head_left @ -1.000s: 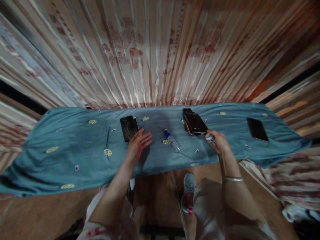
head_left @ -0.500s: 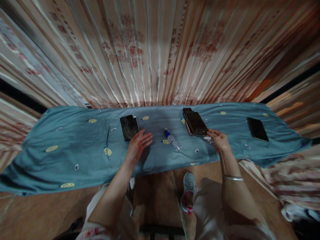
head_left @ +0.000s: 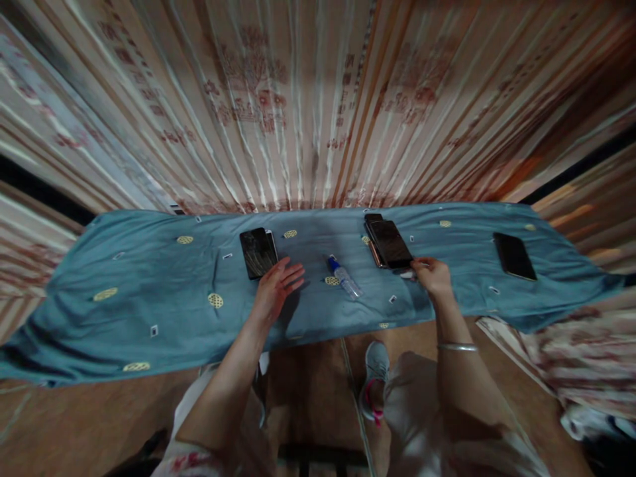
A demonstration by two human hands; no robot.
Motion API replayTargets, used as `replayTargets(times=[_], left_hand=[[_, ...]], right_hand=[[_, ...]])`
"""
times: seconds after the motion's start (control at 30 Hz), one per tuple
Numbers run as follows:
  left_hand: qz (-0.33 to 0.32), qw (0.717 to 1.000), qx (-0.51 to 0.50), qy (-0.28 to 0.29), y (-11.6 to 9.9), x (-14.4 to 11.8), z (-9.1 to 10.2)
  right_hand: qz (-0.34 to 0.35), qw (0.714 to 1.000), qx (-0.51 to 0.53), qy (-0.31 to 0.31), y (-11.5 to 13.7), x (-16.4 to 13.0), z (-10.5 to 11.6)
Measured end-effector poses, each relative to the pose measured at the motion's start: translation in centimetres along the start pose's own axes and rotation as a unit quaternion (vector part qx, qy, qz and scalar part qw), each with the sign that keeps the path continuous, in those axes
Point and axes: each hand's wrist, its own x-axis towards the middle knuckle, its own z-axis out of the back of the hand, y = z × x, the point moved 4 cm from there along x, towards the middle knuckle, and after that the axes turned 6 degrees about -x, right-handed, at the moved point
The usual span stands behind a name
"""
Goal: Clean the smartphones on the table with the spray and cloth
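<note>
My left hand [head_left: 275, 288] hovers palm turned inward, fingers stretched and apart, holding nothing. Beside its fingertips lies a black phone with a cracked screen [head_left: 258, 254], on top of a white phone [head_left: 271, 242] whose edge shows. My right hand [head_left: 433, 275] is closed in a pinch at the near corner of a dark phone [head_left: 391, 244] that tops a stack. A small whitish thing [head_left: 408, 273] peeks out by those fingertips; what it is and what exactly they grip is unclear. Between my hands rests a clear spray bottle with a blue top [head_left: 345, 278].
A blue-green patterned cloth [head_left: 183, 278] covers the long narrow table. Another dark phone [head_left: 515, 256] lies at the right. Striped curtains [head_left: 308, 99] hang behind the table and at both sides.
My right hand has shifted slightly, and less of the whitish thing shows by its fingers. My left hand, the phones and the bottle stay about where they were.
</note>
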Motion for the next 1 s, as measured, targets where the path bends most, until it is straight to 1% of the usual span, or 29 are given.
replayTargets(times=[0.1, 0.23, 0.33, 0.4, 0.43, 0.5, 0.57, 0.63, 0.7, 0.77, 0.8, 0.87, 0.93, 1.0], left_hand=[[0.002, 1.000, 0.005, 0.003, -0.1, -0.1, -0.1], [0.004, 1.000, -0.001, -0.002, -0.1, -0.4, -0.3], [0.011, 1.000, -0.008, -0.008, 0.1, -0.8, -0.7], [0.021, 1.000, -0.007, -0.008, 0.5, -1.0, -0.9], [0.027, 1.000, -0.005, -0.005, 0.7, -1.1, -1.1], [0.036, 0.999, -0.002, 0.003, 1.3, -1.4, -1.4], [0.048, 0.999, -0.001, 0.012, 2.2, -1.7, -1.8], [0.065, 0.998, 0.002, 0.022, 3.2, -2.0, -2.2], [0.087, 0.995, 0.013, 0.043, 4.4, -2.5, -2.7], [0.107, 0.992, 0.013, 0.065, 5.3, -2.9, -3.3], [0.114, 0.991, 0.004, 0.070, 5.6, -3.1, -3.5], [0.117, 0.990, -0.011, 0.072, 5.8, -3.4, -3.9], [0.113, 0.991, -0.022, 0.065, 5.7, -3.4, -4.1], [0.106, 0.993, -0.028, 0.052, 5.3, -3.3, -4.1]], right_hand=[[-0.003, 0.997, -0.077, -0.022, 0.5, -0.4, 0.6], [0.024, 0.985, -0.166, -0.043, 1.6, -1.5, 1.6], [0.037, 0.982, -0.173, -0.072, 2.5, -2.7, 2.5], [0.063, 0.984, -0.143, -0.085, 3.5, -3.6, 2.6], [0.074, 0.988, -0.113, -0.075, 4.1, -4.2, 2.3], [0.095, 0.995, -0.021, -0.031, 5.6, -5.3, 1.1], [0.104, 0.989, 0.100, 0.030, 7.3, -6.5, -0.9], [0.088, 0.965, 0.222, 0.110, 9.0, -8.0, -3.3], [0.055, 0.934, 0.305, 0.178, 10.5, -9.7, -5.7], [0.020, 0.898, 0.373, 0.232, 11.7, -11.4, -7.7], [0.009, 0.874, 0.410, 0.260, 12.3, -12.2, -8.5], [0.002, 0.837, 0.469, 0.284, 13.3, -13.4, -9.5], [-0.009, 0.824, 0.479, 0.304, 14.0, -14.2, -10.2], [-0.010, 0.821, 0.475, 0.315, 14.5, -14.5, -10.5]])
